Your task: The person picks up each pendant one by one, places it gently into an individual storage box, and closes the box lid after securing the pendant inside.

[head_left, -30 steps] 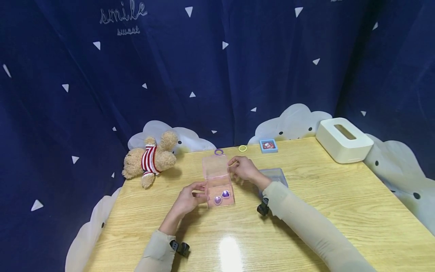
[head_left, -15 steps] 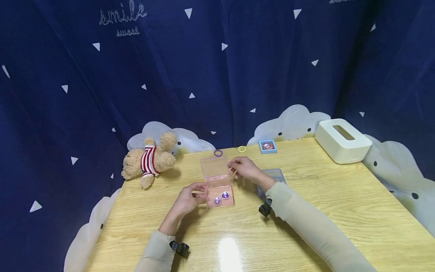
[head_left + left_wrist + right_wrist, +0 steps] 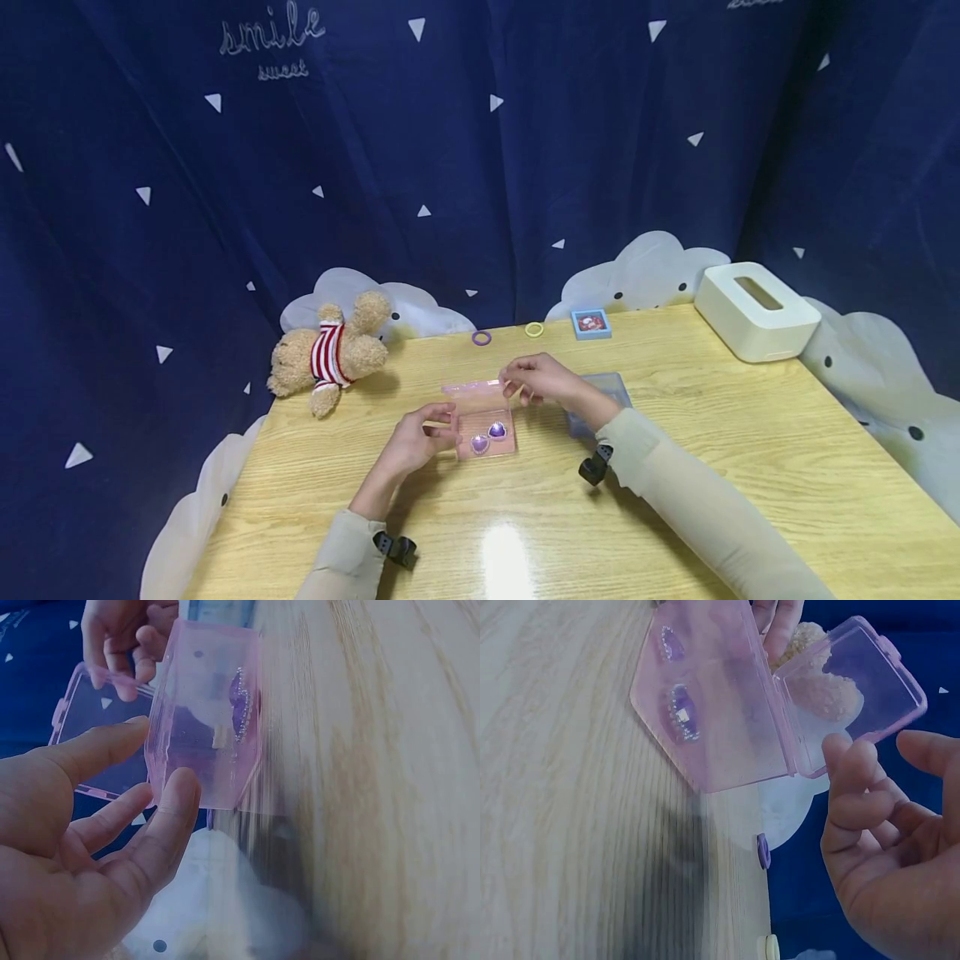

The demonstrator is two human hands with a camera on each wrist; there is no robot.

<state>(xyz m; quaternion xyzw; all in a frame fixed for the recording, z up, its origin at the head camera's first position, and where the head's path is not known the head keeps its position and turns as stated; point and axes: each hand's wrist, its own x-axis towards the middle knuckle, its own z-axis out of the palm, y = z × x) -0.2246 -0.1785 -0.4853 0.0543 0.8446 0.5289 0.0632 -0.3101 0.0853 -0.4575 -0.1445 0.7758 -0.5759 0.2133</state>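
A clear pink hinged box [image 3: 487, 451] stands on the table in the head view, its lid [image 3: 480, 398] raised to a steep tilt. Inside lie two purple ornaments with beaded rims, a paler one [image 3: 480, 444] and a darker one [image 3: 497, 430]. My left hand [image 3: 417, 437] touches the box's left side; in the left wrist view its fairly straight fingertips [image 3: 180, 787] meet the wall. With thumb and fingers my right hand [image 3: 542, 379] pinches the lid's right edge. The right wrist view shows that hand [image 3: 900, 847] beside the lid; its exact contact is partly hidden.
A bluish clear box [image 3: 615, 387] stands partly behind the right forearm. Along the back edge are a purple ring [image 3: 482, 337], a yellow ring [image 3: 534, 330] and a blue-framed square [image 3: 592, 323]. A teddy bear [image 3: 330, 354] lies left; a white tissue box [image 3: 757, 312] stands right.
The lid has swung up from leaning back to a steeper tilt, and my right hand has moved with it slightly toward me. My left hand has stayed at the box's side.
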